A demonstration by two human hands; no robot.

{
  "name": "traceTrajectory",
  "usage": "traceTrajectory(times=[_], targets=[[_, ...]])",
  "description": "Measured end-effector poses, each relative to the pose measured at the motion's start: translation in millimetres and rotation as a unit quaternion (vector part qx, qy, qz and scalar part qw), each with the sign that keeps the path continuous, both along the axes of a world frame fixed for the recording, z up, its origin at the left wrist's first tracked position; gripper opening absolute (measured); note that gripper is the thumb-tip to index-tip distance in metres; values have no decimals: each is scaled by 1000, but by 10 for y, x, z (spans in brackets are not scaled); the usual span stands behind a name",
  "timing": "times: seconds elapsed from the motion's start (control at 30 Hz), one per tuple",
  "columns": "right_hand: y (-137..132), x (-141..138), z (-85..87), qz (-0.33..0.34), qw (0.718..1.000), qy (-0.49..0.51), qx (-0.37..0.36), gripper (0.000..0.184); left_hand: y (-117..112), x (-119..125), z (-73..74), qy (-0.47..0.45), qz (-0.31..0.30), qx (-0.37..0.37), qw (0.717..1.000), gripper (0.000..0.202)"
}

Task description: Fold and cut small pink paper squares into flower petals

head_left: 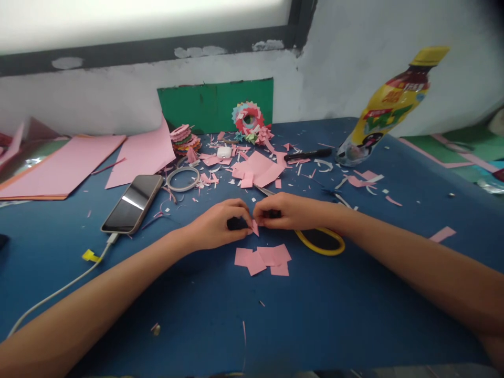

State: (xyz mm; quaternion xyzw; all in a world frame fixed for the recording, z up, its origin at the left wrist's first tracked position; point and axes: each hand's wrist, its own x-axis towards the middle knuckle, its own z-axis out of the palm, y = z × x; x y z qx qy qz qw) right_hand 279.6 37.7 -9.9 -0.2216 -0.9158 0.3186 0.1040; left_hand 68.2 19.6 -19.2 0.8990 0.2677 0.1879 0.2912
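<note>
A small pink paper piece point(255, 228), seemingly folded, is pinched between my two hands above the blue table. My left hand point(220, 223) has thumb and fingertips closed on its left side. From the right, my right hand point(281, 211) closes its fingertips at the paper's upper edge. Just below lie several pink paper squares point(258, 261), overlapping one another. Scissors with a yellow handle point(322, 249) rest under my right wrist, their blades partly hidden by the hand.
A phone point(134, 203) with a charging cable lies left, near a tape roll point(183, 179). Pink sheets point(65, 165), scraps and a black marker point(308, 155) spread across the back. A paper ring point(248, 118) leans on a green board point(189, 107). A yellow-labelled bottle point(386, 113) stands right.
</note>
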Motion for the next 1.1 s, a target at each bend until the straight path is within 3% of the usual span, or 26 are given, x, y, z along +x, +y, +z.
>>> traceTrajectory(times=[0.37, 0.67, 1.1], targets=[[-11, 11, 48, -28, 999, 24, 15, 8, -14, -36, 21, 17, 48, 70, 996, 11], [26, -8, -2, -39, 992, 34, 118, 12, 7, -35, 12, -11, 48, 119, 992, 11], [-38, -62, -85, -34, 985, 10, 172, 15, -22, -1, -49, -10, 85, 100, 991, 13]])
